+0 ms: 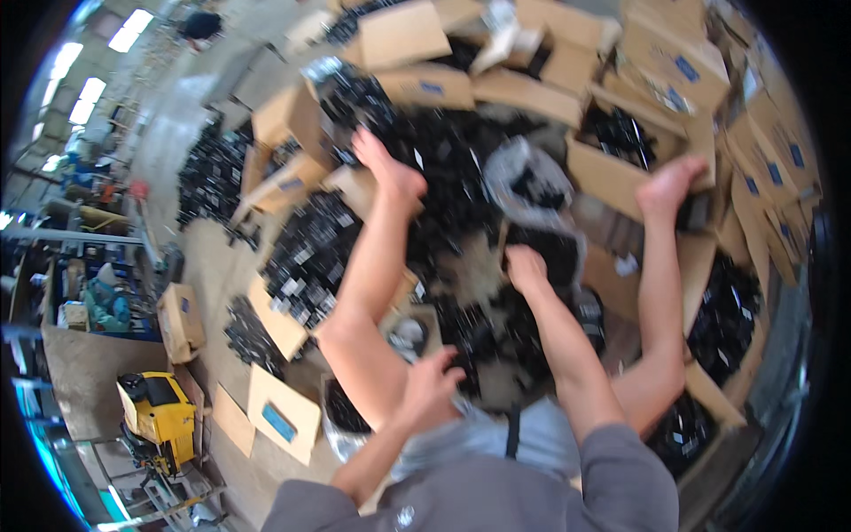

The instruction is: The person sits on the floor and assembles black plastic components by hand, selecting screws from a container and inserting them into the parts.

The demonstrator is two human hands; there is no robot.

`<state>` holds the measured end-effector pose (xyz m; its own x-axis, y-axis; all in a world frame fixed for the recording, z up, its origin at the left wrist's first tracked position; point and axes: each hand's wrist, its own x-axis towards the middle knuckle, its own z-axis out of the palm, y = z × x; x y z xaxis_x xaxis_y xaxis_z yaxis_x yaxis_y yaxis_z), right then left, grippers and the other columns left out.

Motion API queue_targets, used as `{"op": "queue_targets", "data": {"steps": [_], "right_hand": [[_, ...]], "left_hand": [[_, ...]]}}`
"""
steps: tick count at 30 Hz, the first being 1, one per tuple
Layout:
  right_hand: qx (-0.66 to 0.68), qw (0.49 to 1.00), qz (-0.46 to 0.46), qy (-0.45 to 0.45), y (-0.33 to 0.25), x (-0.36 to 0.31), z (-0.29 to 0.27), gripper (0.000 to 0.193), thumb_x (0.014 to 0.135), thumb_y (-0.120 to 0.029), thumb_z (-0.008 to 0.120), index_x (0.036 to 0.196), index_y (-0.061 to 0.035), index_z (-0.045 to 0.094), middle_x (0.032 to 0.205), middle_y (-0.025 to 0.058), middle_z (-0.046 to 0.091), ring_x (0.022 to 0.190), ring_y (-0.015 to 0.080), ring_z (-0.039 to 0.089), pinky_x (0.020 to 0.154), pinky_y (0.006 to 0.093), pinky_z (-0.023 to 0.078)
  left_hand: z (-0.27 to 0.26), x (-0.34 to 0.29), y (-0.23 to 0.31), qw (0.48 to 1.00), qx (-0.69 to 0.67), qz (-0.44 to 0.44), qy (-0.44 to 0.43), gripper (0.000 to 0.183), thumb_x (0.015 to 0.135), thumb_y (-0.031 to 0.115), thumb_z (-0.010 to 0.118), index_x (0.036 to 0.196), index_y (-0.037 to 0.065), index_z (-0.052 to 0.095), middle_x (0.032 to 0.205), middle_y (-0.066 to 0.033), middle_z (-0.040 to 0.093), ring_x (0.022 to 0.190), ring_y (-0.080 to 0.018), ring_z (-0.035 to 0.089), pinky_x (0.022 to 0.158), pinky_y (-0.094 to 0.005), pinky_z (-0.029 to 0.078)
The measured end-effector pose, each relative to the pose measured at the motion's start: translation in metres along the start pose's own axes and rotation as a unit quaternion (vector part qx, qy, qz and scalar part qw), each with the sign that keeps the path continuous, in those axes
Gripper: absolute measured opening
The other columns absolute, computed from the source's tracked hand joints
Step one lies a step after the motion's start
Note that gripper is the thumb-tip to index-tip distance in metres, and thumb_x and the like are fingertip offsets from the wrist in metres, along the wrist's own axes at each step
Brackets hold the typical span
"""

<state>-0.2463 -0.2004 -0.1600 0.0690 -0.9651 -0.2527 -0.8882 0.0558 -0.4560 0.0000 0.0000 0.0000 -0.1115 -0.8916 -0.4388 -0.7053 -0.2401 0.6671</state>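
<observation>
My left hand (432, 379) is held low beside my left thigh, its fingers bent but apart, with nothing visible in them. Close to it lie loose small black pieces (470, 337), shiny and too blurred to name. Farther forward, my right hand (526, 267) is curled closed at the near left edge of an opening lined with clear plastic (578, 257), which has dark contents. What its fingers hold, if anything, is hidden. Just beyond stands a clear plastic bag (505, 168) with more black pieces inside.
My bare legs stretch out either side of the black heap (443, 177). Open cardboard boxes (612, 168) crowd the far and right sides. Another box (284, 133) stands far left. A phone-like blue rectangle (279, 422) lies on cardboard, left of a yellow machine (164, 408).
</observation>
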Motion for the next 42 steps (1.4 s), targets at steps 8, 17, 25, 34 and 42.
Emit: {"op": "queue_targets", "data": {"steps": [8, 17, 25, 34, 42], "right_hand": [[0.036, 0.999, 0.005, -0.024, 0.023, -0.014, -0.006, 0.021, 0.092, -0.020, 0.071, 0.104, -0.0043, 0.075, 0.115, 0.0229, 0.070, 0.112, 0.0410, 0.067, 0.097, 0.0503, 0.055], [0.327, 0.918, -0.007, 0.226, -0.039, -0.070, -0.107, 0.019, 0.098, -0.018, 0.067, 0.104, 0.0007, 0.070, 0.094, 0.0202, 0.074, 0.088, 0.0367, 0.072, 0.079, 0.0426, 0.056], [0.289, 0.930, -0.209, 0.092, -0.091, -0.199, -0.118, 0.022, 0.089, -0.005, 0.070, 0.111, -0.0017, 0.073, 0.099, 0.0126, 0.074, 0.094, 0.0311, 0.069, 0.084, 0.0407, 0.056], [0.068, 0.915, -0.372, 0.140, -0.076, -0.191, -0.077, 0.011, 0.085, -0.014, 0.068, 0.093, -0.0099, 0.075, 0.090, 0.0025, 0.074, 0.085, 0.0213, 0.068, 0.079, 0.0355, 0.049], [0.023, 0.919, -0.379, 0.109, -0.069, -0.186, -0.071, 0.013, 0.081, -0.019, 0.068, 0.091, -0.0115, 0.074, 0.091, 0.0019, 0.072, 0.094, 0.0223, 0.063, 0.085, 0.0385, 0.047]], "left_hand": [[0.011, 0.006, -0.005, 0.999, 0.014, 0.028, -0.025, 0.049, 0.088, 0.026, 0.076, 0.132, 0.007, 0.066, 0.116, -0.0224, 0.074, 0.108, -0.0411, 0.071, 0.094, -0.0494, 0.056], [-0.014, 0.030, 0.032, 0.990, 0.096, 0.089, 0.056, 0.066, 0.082, 0.012, 0.077, 0.142, 0.011, 0.049, 0.104, -0.0217, 0.076, 0.096, -0.0459, 0.071, 0.084, -0.0544, 0.057], [0.009, 0.024, 0.030, 0.989, 0.114, 0.096, -0.003, 0.073, 0.082, 0.008, 0.079, 0.144, 0.009, 0.039, 0.109, -0.0212, 0.076, 0.092, -0.0450, 0.071, 0.081, -0.0537, 0.056], [0.021, 0.019, 0.038, 0.984, 0.127, 0.122, 0.005, 0.066, 0.079, 0.005, 0.079, 0.134, 0.003, 0.041, 0.084, -0.0214, 0.073, 0.081, -0.0442, 0.071, 0.070, -0.0557, 0.054], [0.017, 0.021, 0.046, 0.986, 0.111, 0.123, -0.005, 0.065, 0.081, 0.005, 0.078, 0.134, 0.005, 0.039, 0.097, -0.0216, 0.076, 0.081, -0.0462, 0.070, 0.071, -0.0549, 0.054]]}}
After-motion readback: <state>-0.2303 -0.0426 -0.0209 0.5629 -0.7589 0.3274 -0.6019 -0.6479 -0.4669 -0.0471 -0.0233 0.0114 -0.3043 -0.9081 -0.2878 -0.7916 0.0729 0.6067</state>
